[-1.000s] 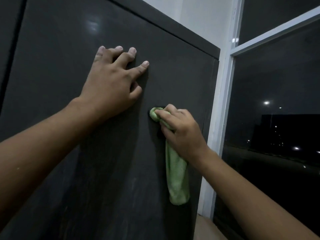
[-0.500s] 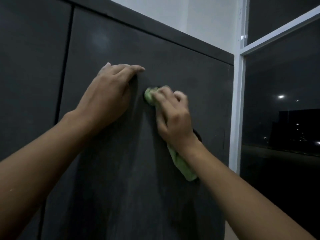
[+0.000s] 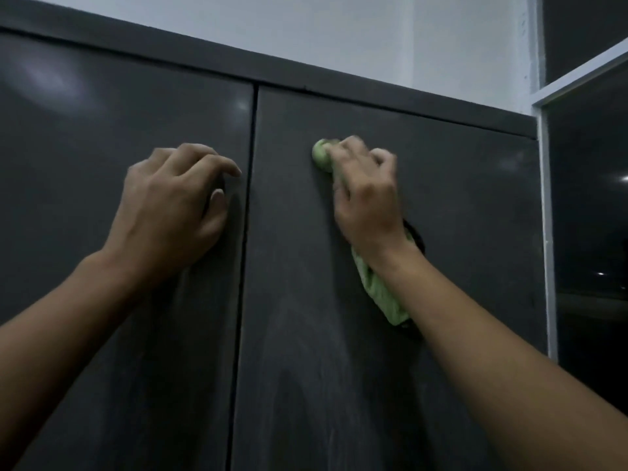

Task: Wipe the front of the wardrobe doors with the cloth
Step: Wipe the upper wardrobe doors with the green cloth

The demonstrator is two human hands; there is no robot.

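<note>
– Right in front of us, what are the two hands doing?

– Both arms reach up to the wardrobe. The right hand (image 3: pixel 367 195) is curled round a green cloth (image 3: pixel 382 294), pressing a bunched end of it against the right door (image 3: pixel 458 205), high up near the top edge. The rest of the cloth trails down under the wrist, against the same door.

– And the other hand?

– The left hand (image 3: pixel 173 205) grips nothing. Its fingers are loosely bent, tips resting on the left door (image 3: pixel 68 171), just beside the seam (image 3: pixel 249 198) between the two doors.

– How do the doors look?

– Dark grey and both closed, with faint pale streaks on the right one below the cloth.

– Beyond that?

– A pale wall (image 3: pixel 373 39) shows above the wardrobe. At the far right a white window frame (image 3: pixel 545 215) stands beside it, the glass (image 3: pixel 591 205) dark with a few small lights.
</note>
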